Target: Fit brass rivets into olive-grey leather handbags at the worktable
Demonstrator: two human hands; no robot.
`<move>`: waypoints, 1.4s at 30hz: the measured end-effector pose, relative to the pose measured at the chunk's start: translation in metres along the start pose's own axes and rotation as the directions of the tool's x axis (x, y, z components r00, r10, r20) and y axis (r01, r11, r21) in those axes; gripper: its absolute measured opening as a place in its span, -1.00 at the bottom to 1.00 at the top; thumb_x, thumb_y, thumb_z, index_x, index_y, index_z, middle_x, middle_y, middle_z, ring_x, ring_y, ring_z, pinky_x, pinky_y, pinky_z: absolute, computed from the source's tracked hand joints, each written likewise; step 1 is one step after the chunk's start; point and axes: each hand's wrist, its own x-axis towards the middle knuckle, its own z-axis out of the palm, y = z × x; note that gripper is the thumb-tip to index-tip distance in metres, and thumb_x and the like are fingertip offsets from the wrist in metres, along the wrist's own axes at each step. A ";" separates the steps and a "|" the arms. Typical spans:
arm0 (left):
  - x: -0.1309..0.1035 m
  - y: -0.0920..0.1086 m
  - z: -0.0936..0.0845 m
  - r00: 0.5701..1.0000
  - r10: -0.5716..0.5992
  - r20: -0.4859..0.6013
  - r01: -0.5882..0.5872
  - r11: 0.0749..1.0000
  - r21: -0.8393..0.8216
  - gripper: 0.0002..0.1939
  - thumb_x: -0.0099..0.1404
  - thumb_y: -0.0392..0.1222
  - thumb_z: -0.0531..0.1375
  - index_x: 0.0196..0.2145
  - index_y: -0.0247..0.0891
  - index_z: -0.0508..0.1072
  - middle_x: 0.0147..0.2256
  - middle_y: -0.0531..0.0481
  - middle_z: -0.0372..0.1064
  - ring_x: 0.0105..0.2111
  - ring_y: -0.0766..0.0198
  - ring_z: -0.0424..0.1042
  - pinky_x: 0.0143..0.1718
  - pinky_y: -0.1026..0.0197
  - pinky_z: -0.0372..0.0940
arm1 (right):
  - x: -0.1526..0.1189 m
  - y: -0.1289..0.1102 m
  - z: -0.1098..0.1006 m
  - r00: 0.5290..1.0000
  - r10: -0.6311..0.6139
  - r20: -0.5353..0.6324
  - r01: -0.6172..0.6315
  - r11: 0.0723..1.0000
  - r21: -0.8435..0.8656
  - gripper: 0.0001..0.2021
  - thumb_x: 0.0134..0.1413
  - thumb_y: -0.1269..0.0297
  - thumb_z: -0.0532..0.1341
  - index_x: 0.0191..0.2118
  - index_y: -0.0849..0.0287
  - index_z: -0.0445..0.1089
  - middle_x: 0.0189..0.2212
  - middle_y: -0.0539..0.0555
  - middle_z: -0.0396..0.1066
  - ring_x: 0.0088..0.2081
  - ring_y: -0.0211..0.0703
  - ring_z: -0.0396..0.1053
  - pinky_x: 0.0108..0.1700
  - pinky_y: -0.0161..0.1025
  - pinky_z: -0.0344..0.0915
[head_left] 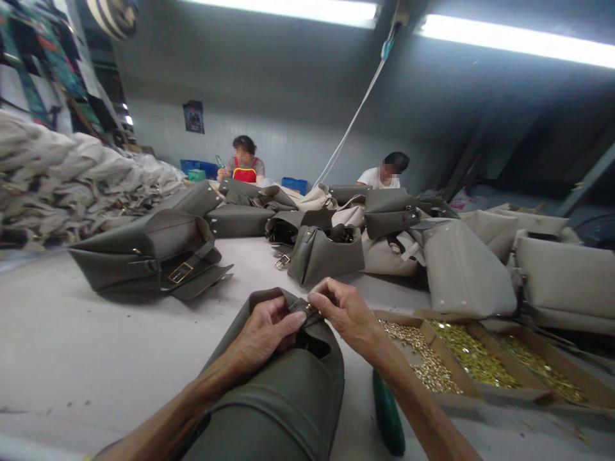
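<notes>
A dark olive-grey handbag [269, 397] lies in front of me on the pale table, its open end turned away from me. My left hand [264, 330] grips the rim of the opening, thumb on the outside and fingers reaching inside. At the same rim, my right hand [343, 310] is closed in a pinch, thumb against forefinger. Just by those fingertips, a small gold-coloured metal fitting [309, 307] shows on the bag's edge. Whatever sits between the pinched fingers is too small to make out. Beneath my right forearm lies a dark green handle-like object [388, 413].
Shallow cardboard boxes [473, 394] of small gold-coloured metal parts stand at right. A finished-looking grey bag [144, 253] with a buckle lies at left. More grey and beige bags [468, 269] pile across the back. Two people [247, 163] sit beyond them.
</notes>
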 end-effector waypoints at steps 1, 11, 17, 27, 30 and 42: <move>0.000 0.000 0.000 1.000 0.005 0.003 -0.005 1.000 -0.002 -0.48 -0.01 0.16 0.33 -0.32 -0.35 0.35 -0.57 0.13 0.17 -0.63 0.50 0.06 -0.62 0.38 -0.08 | 0.000 0.001 -0.003 0.999 -0.033 0.027 0.033 0.999 0.013 -0.78 0.12 0.16 0.15 -0.40 0.23 0.32 -0.51 -0.03 0.28 -0.44 -0.28 0.20 -0.39 -0.32 0.13; 0.002 -0.005 -0.004 0.999 -0.003 0.051 0.006 0.999 -0.052 -0.50 0.02 0.14 0.32 -0.32 -0.34 0.32 -0.60 0.19 0.06 -0.65 0.53 0.00 -0.63 0.40 -0.11 | 0.007 0.009 -0.009 0.983 -0.124 0.137 0.106 0.986 0.132 -0.88 0.03 0.30 0.23 -0.44 0.23 0.35 -0.50 -0.04 0.29 -0.43 -0.29 0.22 -0.36 -0.34 0.14; 0.003 -0.005 -0.006 0.997 0.010 0.075 -0.005 0.998 -0.063 -0.53 0.06 0.12 0.31 -0.32 -0.35 0.32 -0.58 0.17 0.08 -0.65 0.54 -0.01 -0.64 0.39 -0.12 | 0.011 0.009 -0.008 0.983 -0.108 0.149 0.088 0.986 0.140 -0.77 0.01 0.19 0.26 -0.49 0.22 0.31 -0.54 -0.06 0.25 -0.46 -0.31 0.18 -0.40 -0.35 0.12; 0.001 -0.006 -0.001 0.999 0.002 0.042 -0.001 1.000 -0.019 -0.53 0.07 0.06 0.31 -0.19 -0.33 0.39 -0.43 0.05 0.34 -0.49 0.40 0.25 -0.48 0.37 0.13 | -0.011 -0.005 0.010 0.986 0.115 -0.125 -0.123 0.991 -0.060 -0.85 0.01 0.30 0.23 -0.50 0.22 0.31 -0.64 -0.10 0.19 -0.55 -0.32 0.12 -0.49 -0.36 0.05; 0.001 -0.008 -0.002 0.999 0.038 0.035 -0.041 0.997 0.072 -0.54 0.10 0.05 0.28 -0.15 -0.33 0.40 -0.37 0.03 0.38 -0.42 0.34 0.30 -0.36 0.32 0.21 | -0.016 -0.012 0.017 0.960 0.158 -0.233 -0.189 0.975 -0.115 -0.82 0.00 0.33 0.23 -0.55 0.18 0.26 -0.68 -0.11 0.14 -0.57 -0.32 0.10 -0.50 -0.35 0.01; -0.002 -0.009 -0.003 0.987 0.160 0.014 -0.154 0.919 0.362 -0.59 0.19 0.04 0.19 -0.19 -0.40 0.40 -0.29 -0.07 0.40 -0.31 0.23 0.33 -0.28 0.25 0.23 | -0.024 -0.009 0.016 0.966 0.082 -0.245 -0.104 0.992 -0.076 -0.85 0.03 0.30 0.20 -0.50 0.21 0.34 -0.55 -0.01 0.36 -0.46 -0.26 0.27 -0.40 -0.33 0.15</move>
